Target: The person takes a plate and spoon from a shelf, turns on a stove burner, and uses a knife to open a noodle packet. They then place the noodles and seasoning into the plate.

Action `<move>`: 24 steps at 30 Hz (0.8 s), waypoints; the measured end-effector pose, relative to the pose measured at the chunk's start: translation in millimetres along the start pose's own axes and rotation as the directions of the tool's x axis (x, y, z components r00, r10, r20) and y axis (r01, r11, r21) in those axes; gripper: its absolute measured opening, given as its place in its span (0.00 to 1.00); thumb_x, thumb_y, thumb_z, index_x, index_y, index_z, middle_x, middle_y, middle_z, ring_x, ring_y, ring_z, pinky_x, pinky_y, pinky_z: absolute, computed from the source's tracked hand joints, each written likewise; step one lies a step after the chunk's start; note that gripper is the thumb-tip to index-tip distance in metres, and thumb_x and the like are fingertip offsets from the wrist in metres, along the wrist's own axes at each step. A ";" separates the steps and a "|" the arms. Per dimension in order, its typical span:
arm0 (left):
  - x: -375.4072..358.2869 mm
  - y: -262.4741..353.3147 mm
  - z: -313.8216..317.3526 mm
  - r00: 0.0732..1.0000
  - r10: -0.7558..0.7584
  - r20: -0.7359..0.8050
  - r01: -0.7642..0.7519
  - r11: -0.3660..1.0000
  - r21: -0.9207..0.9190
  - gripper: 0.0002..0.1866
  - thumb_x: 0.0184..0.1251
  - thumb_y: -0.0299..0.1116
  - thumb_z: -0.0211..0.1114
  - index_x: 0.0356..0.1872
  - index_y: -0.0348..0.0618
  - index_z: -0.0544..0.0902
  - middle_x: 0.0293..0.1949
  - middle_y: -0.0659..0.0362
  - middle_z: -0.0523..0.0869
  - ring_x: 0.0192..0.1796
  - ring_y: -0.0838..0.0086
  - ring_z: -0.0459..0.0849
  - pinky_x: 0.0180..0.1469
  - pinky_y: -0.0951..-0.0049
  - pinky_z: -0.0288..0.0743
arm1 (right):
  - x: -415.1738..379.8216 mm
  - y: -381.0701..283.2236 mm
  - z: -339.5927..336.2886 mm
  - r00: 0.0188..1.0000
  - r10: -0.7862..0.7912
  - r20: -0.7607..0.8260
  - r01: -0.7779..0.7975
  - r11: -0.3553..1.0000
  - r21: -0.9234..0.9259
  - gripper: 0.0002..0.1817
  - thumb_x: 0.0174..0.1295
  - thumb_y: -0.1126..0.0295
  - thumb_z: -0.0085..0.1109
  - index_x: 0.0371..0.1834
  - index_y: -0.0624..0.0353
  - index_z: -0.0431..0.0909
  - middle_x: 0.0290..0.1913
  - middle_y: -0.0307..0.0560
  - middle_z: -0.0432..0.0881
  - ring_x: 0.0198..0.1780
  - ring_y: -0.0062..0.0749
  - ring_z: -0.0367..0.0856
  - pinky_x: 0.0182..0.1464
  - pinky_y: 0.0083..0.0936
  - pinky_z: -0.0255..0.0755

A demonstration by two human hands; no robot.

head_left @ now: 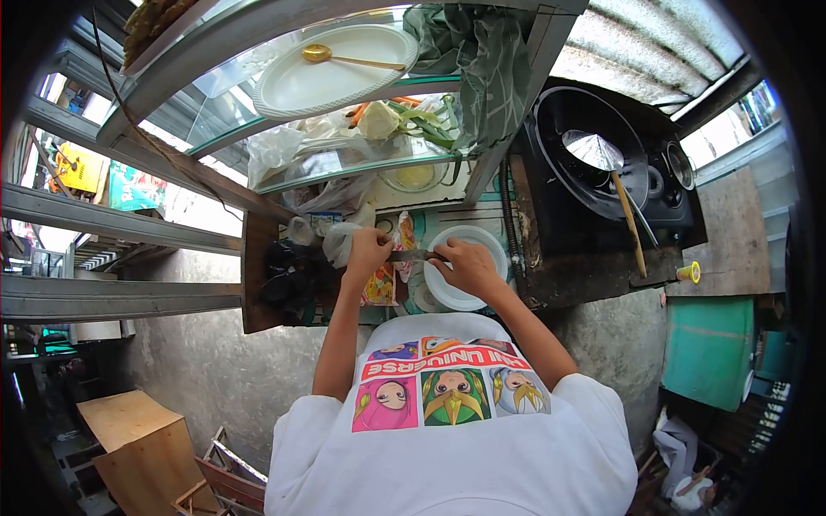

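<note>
A short dark knife [415, 255] spans the gap between my two hands, held level above the counter. My left hand [370, 251] is closed around its left end. The fingers of my right hand [470, 268] are closed on the other end, over the rim of a white bowl [463, 303]. Under the knife stand a red and yellow packet [379, 289] and a pink and white packet [404, 230]. A clear plastic bag [339, 245] lies just left of my left hand. My fingers hide both ends of the knife.
At the right, a black stove [551, 198] bears a large wok [544, 129] with a wooden-handled tool [628, 224]. Ahead, glass shelves hold a white plate [284, 82], a golden spoon [357, 63] and vegetables [379, 120]. A person [680, 456] is at the lower right.
</note>
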State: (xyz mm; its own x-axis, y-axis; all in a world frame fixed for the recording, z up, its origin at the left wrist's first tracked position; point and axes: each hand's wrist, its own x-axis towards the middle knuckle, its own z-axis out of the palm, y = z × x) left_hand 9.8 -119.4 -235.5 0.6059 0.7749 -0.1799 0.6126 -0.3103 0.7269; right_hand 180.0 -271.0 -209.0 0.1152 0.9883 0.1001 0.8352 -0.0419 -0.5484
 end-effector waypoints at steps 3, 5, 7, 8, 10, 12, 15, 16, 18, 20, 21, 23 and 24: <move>-3.5 3.9 1.1 1.000 0.007 -0.022 -0.008 0.999 -0.042 0.09 0.46 0.29 0.65 0.27 0.32 0.83 0.19 0.49 0.82 0.22 0.68 0.83 0.29 0.73 0.74 | 2.8 -4.7 2.5 1.000 0.010 0.019 -0.009 1.000 -0.014 0.10 0.56 0.61 0.56 0.29 0.55 0.78 0.27 0.47 0.75 0.29 0.44 0.77 0.30 0.37 0.69; -3.4 2.8 -0.7 0.999 0.001 -0.046 -0.005 0.997 -0.074 0.09 0.44 0.28 0.66 0.25 0.31 0.83 0.19 0.46 0.81 0.21 0.64 0.83 0.28 0.71 0.74 | 0.3 -1.8 -0.3 1.000 0.007 0.010 -0.007 1.000 -0.014 0.10 0.56 0.61 0.56 0.29 0.55 0.78 0.26 0.48 0.75 0.28 0.44 0.77 0.30 0.37 0.69; -2.3 -3.0 -2.9 0.997 0.043 -0.061 -0.046 0.997 -0.056 0.09 0.44 0.28 0.65 0.25 0.31 0.83 0.18 0.46 0.81 0.20 0.64 0.82 0.27 0.71 0.74 | -4.7 3.0 -5.5 1.000 0.004 0.003 -0.004 1.000 -0.016 0.10 0.56 0.61 0.56 0.29 0.55 0.78 0.26 0.48 0.75 0.28 0.45 0.77 0.30 0.38 0.69; -2.3 -3.6 -2.2 0.997 0.044 -0.064 -0.048 0.997 -0.057 0.09 0.44 0.28 0.65 0.25 0.31 0.83 0.18 0.46 0.81 0.20 0.64 0.82 0.27 0.71 0.74 | -7.4 5.1 -9.3 1.000 0.019 0.010 -0.019 1.000 -0.014 0.10 0.56 0.61 0.56 0.29 0.55 0.78 0.26 0.48 0.75 0.29 0.45 0.77 0.30 0.38 0.69; -4.5 -1.1 0.5 0.993 0.089 -0.075 -0.094 0.993 -0.075 0.09 0.43 0.28 0.64 0.24 0.31 0.83 0.17 0.46 0.81 0.20 0.64 0.82 0.26 0.70 0.73 | -7.1 5.0 -10.6 0.999 0.033 0.019 -0.033 0.999 -0.011 0.10 0.56 0.61 0.56 0.29 0.55 0.78 0.26 0.48 0.75 0.29 0.45 0.77 0.29 0.38 0.69; -8.7 8.0 8.8 0.999 0.036 -0.039 -0.039 0.995 -0.096 0.09 0.45 0.28 0.64 0.25 0.31 0.83 0.17 0.48 0.81 0.20 0.67 0.82 0.26 0.72 0.74 | -4.0 0.7 -6.8 1.000 0.025 0.015 -0.024 0.999 -0.030 0.10 0.56 0.61 0.56 0.28 0.55 0.78 0.26 0.48 0.75 0.29 0.46 0.77 0.29 0.38 0.69; -10.2 10.2 19.0 0.997 0.037 -0.061 -0.041 0.997 -0.062 0.09 0.47 0.29 0.64 0.25 0.31 0.83 0.17 0.50 0.82 0.20 0.70 0.82 0.25 0.73 0.74 | 0.4 -3.7 6.6 1.000 0.019 0.014 -0.018 0.997 -0.073 0.10 0.56 0.60 0.56 0.27 0.55 0.78 0.26 0.48 0.75 0.29 0.46 0.77 0.29 0.38 0.69; -10.3 10.9 18.8 0.989 0.090 -0.115 -0.092 0.996 -0.006 0.10 0.47 0.30 0.64 0.25 0.31 0.83 0.17 0.49 0.81 0.20 0.70 0.82 0.26 0.73 0.74 | -0.2 -4.0 5.3 1.000 0.017 0.012 -0.016 0.997 -0.073 0.10 0.56 0.60 0.56 0.27 0.55 0.78 0.26 0.48 0.75 0.29 0.46 0.77 0.29 0.38 0.69; -11.8 6.8 10.0 0.984 0.092 -0.150 -0.098 0.994 -0.036 0.10 0.48 0.31 0.63 0.24 0.31 0.82 0.18 0.49 0.81 0.20 0.70 0.82 0.27 0.73 0.74 | -4.2 -1.6 -2.4 0.999 0.012 -0.036 -0.013 0.999 -0.030 0.10 0.55 0.60 0.57 0.26 0.55 0.78 0.26 0.48 0.75 0.28 0.45 0.77 0.30 0.39 0.69; -13.1 -0.7 2.5 0.979 0.087 -0.182 -0.101 0.993 -0.068 0.10 0.48 0.31 0.63 0.24 0.31 0.82 0.18 0.49 0.81 0.21 0.69 0.82 0.29 0.73 0.74 | -9.8 4.0 -15.0 0.999 0.031 0.017 -0.031 0.999 -0.031 0.10 0.55 0.60 0.57 0.27 0.55 0.79 0.26 0.48 0.76 0.29 0.46 0.78 0.31 0.39 0.69; -12.0 -7.5 1.0 0.977 0.125 -0.172 -0.134 0.990 -0.042 0.10 0.49 0.30 0.63 0.25 0.31 0.82 0.20 0.48 0.82 0.23 0.65 0.82 0.30 0.71 0.74 | -13.7 7.7 -20.3 0.996 0.051 0.069 -0.049 0.998 -0.031 0.11 0.54 0.59 0.58 0.29 0.54 0.80 0.27 0.48 0.78 0.30 0.46 0.78 0.32 0.38 0.70; -11.3 -14.9 1.5 0.974 0.159 -0.163 -0.164 0.986 -0.015 0.09 0.49 0.29 0.62 0.26 0.31 0.81 0.22 0.47 0.82 0.25 0.62 0.83 0.31 0.69 0.74 | -21.5 18.7 -27.7 0.985 0.116 0.126 -0.122 0.992 0.040 0.11 0.54 0.59 0.58 0.31 0.55 0.81 0.27 0.49 0.79 0.31 0.46 0.78 0.33 0.37 0.70; -11.8 -17.3 2.9 0.988 0.041 -0.147 -0.056 0.993 -0.105 0.10 0.49 0.31 0.62 0.26 0.30 0.80 0.22 0.47 0.82 0.26 0.62 0.83 0.32 0.68 0.74 | -25.1 23.5 -31.2 0.966 0.177 0.187 -0.199 0.974 0.105 0.12 0.54 0.58 0.59 0.34 0.55 0.82 0.28 0.49 0.80 0.32 0.46 0.79 0.34 0.36 0.71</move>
State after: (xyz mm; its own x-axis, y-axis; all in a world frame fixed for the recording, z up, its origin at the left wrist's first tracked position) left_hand -6.5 -124.8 -247.9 0.5490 0.8343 -0.0507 0.5208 -0.2940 0.8014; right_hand 213.5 -301.3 -198.5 0.1589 0.9750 -0.1555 0.7345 -0.2220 -0.6413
